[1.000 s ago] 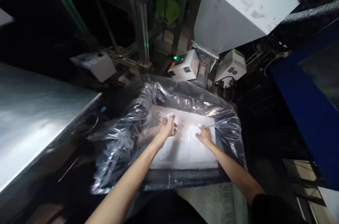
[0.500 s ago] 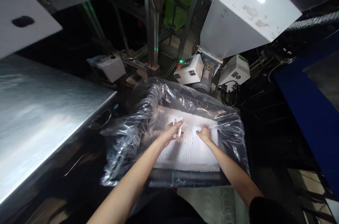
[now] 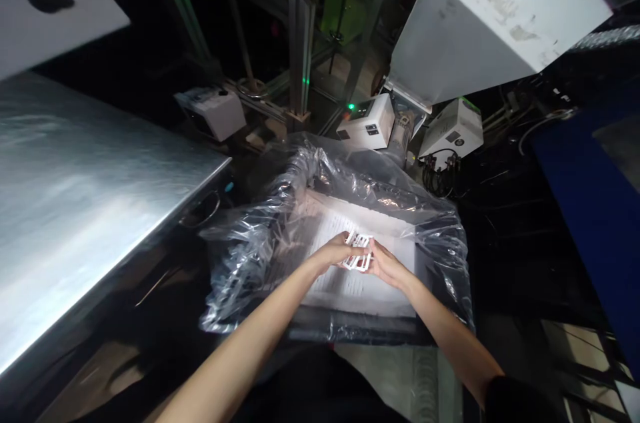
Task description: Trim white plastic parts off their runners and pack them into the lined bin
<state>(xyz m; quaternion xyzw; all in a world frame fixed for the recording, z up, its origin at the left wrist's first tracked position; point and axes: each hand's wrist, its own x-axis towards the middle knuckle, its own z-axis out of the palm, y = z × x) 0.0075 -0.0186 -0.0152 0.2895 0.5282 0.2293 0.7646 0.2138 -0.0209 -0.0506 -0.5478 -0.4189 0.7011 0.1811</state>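
Between my two hands is a small stack of white plastic pieces with slot-like openings [image 3: 358, 251]. My left hand [image 3: 334, 251] grips its left side, and the fingers of my right hand [image 3: 386, 263] close on its right edge. Both hands are over a dark crate lined with a clear plastic bag [image 3: 250, 256]. Inside the bag, white walls [image 3: 370, 209] surround rows of thin white pieces [image 3: 325, 229] standing close together. My hands and forearms hide part of those rows.
A shiny metal surface [image 3: 100, 196] juts in from the left. Behind the crate stand a white control box [image 3: 373, 123], another white box with cables [image 3: 453, 133] and a metal post [image 3: 300, 43]. A large white housing [image 3: 465, 23] hangs at upper right, near a blue panel [image 3: 590, 163].
My right hand has come up from the rows and moved left to the pieces in my left hand. The left hand has shifted right, and the stack now lies tilted between both hands.
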